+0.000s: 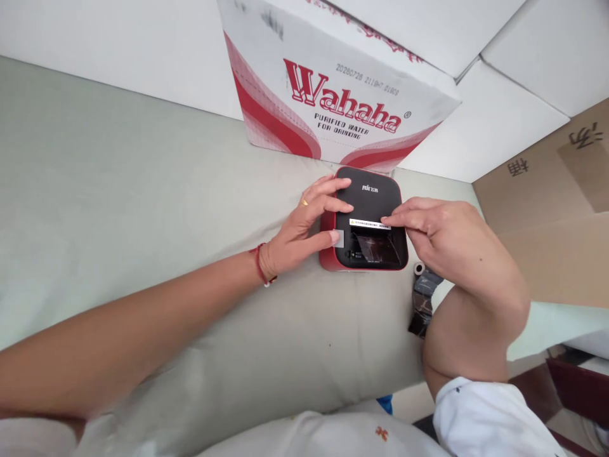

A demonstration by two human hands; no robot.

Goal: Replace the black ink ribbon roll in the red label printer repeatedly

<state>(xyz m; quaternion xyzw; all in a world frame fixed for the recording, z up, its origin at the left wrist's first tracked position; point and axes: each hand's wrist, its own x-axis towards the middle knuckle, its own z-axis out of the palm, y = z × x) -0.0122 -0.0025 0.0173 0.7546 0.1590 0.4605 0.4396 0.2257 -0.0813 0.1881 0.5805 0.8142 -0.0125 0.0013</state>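
Observation:
A small receipt printer [368, 206] with a black top and red sides lies on the pale green cloth surface. My left hand [309, 222] grips its left side, fingers spread over the lid and thumb on a grey button [339, 239]. From the right, my right hand [428, 225] reaches over the printer's edge. Its closed fingers touch the right end of a white sticker [366, 223] with a yellow warning triangle. Whatever may be between those fingers is hidden, as is the thumb. Below the sticker is a dark, shiny window [375, 247].
A white and red Wahaha water carton [342, 108] stands directly behind the printer. To the right are a brown cardboard box [561, 209] and white panels [511, 120]. A small paper roll [419, 268] and dark, glossy packaging [422, 304] lie beside my right forearm.

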